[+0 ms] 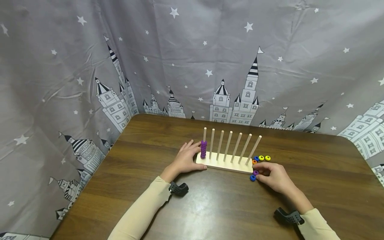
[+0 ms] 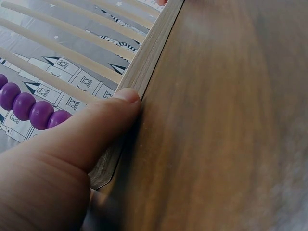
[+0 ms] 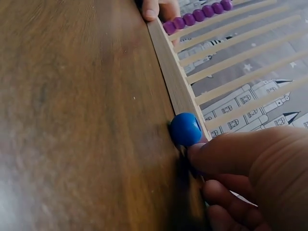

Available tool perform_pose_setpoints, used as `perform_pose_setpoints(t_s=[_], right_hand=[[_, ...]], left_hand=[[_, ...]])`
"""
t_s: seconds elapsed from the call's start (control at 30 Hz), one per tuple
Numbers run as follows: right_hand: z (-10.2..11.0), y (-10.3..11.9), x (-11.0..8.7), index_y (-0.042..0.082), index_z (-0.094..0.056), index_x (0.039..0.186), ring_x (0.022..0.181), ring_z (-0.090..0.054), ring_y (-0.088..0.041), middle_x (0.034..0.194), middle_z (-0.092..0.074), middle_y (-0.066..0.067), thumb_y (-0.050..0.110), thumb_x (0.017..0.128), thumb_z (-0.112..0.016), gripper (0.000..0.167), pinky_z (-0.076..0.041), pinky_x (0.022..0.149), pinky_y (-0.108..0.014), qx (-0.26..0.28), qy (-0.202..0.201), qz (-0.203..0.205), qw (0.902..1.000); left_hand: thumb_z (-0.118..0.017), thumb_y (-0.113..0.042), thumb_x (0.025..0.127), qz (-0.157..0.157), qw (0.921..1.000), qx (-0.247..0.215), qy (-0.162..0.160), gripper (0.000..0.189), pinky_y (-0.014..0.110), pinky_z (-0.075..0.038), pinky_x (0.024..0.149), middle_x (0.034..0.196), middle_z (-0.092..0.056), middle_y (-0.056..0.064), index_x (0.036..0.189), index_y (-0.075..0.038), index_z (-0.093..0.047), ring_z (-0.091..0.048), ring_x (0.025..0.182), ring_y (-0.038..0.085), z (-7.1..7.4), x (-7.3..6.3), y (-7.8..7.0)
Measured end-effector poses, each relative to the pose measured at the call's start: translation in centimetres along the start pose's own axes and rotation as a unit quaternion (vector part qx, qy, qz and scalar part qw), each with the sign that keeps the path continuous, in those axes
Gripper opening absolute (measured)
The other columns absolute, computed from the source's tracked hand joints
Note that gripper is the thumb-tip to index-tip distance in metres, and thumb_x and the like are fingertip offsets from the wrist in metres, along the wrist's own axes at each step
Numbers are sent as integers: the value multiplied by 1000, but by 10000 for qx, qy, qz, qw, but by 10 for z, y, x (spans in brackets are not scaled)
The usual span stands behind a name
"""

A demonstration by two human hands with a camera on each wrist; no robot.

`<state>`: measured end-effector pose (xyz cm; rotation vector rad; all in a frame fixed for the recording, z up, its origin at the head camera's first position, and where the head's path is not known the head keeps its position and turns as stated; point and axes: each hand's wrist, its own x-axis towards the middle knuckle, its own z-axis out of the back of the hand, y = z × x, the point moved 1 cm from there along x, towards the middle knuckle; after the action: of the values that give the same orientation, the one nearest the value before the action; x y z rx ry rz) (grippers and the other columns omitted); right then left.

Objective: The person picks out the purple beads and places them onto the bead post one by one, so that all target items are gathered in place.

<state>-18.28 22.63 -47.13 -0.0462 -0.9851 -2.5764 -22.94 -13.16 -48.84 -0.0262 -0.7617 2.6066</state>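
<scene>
A pale wooden peg stand (image 1: pixel 225 163) has a row of upright pegs on its base. Purple beads (image 1: pixel 203 149) are stacked on the leftmost peg. My left hand (image 1: pixel 186 158) holds the stand's left end, the thumb lying along the base's front edge. Beside the right end, my right hand (image 1: pixel 274 176) reaches in among loose beads, its thumb close to a blue bead (image 3: pixel 186 129). A loose purple bead (image 1: pixel 255 172) sits between the thumb and index finger; whether they pinch it is unclear. An orange bead (image 1: pixel 254 162) lies just behind the index finger.
Behind the right hand lie another blue bead and two yellow beads (image 1: pixel 264 158). All this stands on a brown wooden table (image 1: pixel 144 156). A grey curtain (image 1: pixel 180 50) printed with castles and stars hangs beyond the table's far edge.
</scene>
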Motion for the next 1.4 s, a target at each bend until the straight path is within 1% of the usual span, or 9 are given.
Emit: perform_pose_setpoints(t_s=[0.1, 0.27, 0.57, 0.83, 0.93, 1.1, 1.23, 1.33, 1.4], right_hand=[[-2, 0, 1, 4, -77, 102, 72, -60, 5, 84, -75, -2, -1, 78, -80, 25, -56, 65, -19, -91, -35, 63, 9999], [-4, -2, 2, 5, -78, 99, 71, -57, 5, 82, -75, -2, -2, 78, -80, 23, -53, 63, -20, -247, -265, 83, 9993], [-5, -2, 0, 4, -78, 92, 65, -53, 6, 76, -74, -3, -2, 77, -81, 17, -50, 58, -19, -119, -660, 20, 9977], [-5, -4, 0, 4, -78, 94, 65, -53, 6, 79, -74, -4, 0, 79, -81, 15, -50, 59, -18, -149, -619, -174, 9978], [-5, -4, 0, 4, -78, 93, 65, -53, 6, 79, -74, -4, 0, 79, -81, 15, -50, 58, -19, -145, -646, -149, 9977], [-4, -5, -1, 6, -78, 91, 65, -52, 8, 77, -74, -2, 0, 78, -82, 15, -49, 58, -18, -159, -831, -8, 9964], [0, -4, -1, 7, -79, 91, 68, -54, 8, 84, -77, -6, 3, 79, -82, 14, -49, 59, -18, -169, -922, -28, 9956], [4, -2, 2, 7, -79, 93, 70, -54, 7, 90, -78, -9, 3, 80, -81, 14, -50, 61, -18, -178, -871, -150, 9959], [7, 0, 4, 7, -79, 94, 70, -55, 6, 91, -77, -10, 3, 80, -80, 14, -50, 61, -17, -161, -846, -158, 9962]], left_hand=[[-84, -52, 74, 8, 10000, -2, 23, 71, 62, -12, 128, 162, -43, 12, 131, -14, -66, -26, 155, 43, -1, 0, 0], [-84, -51, 74, 47, 10000, -5, 22, 71, 61, -12, 129, 162, -43, 11, 131, -14, -66, -25, 155, 42, 0, 1, 0], [-84, -52, 73, 26, 10000, -21, 9, 71, 62, -12, 128, 161, -43, 12, 130, -14, -66, -26, 155, 43, 0, 0, -1], [-84, -52, 73, 47, 10000, -59, 27, 70, 62, -11, 128, 162, -42, 12, 129, -14, -66, -25, 155, 42, 1, -1, -1], [-84, -51, 73, 29, 10000, -48, 2, 69, 63, -12, 128, 161, -43, 13, 129, -14, -66, -26, 155, 43, 0, -1, -1], [-84, -51, 73, 12, 10000, -50, -9, 68, 63, -12, 128, 161, -43, 13, 128, -14, -66, -26, 155, 43, 0, 0, 0], [-84, -51, 73, 15, 10000, -69, 18, 68, 62, -11, 128, 162, -42, 12, 128, -14, -66, -25, 155, 43, 0, 0, -1], [-84, -50, 73, 5, 10000, -68, 2, 68, 62, -11, 128, 161, -43, 12, 128, -14, -67, -26, 155, 43, 0, 0, 0], [-84, -51, 73, 4, 10000, -41, -4, 69, 62, -11, 128, 161, -43, 12, 128, -14, -67, -26, 155, 43, 0, 0, 0]])
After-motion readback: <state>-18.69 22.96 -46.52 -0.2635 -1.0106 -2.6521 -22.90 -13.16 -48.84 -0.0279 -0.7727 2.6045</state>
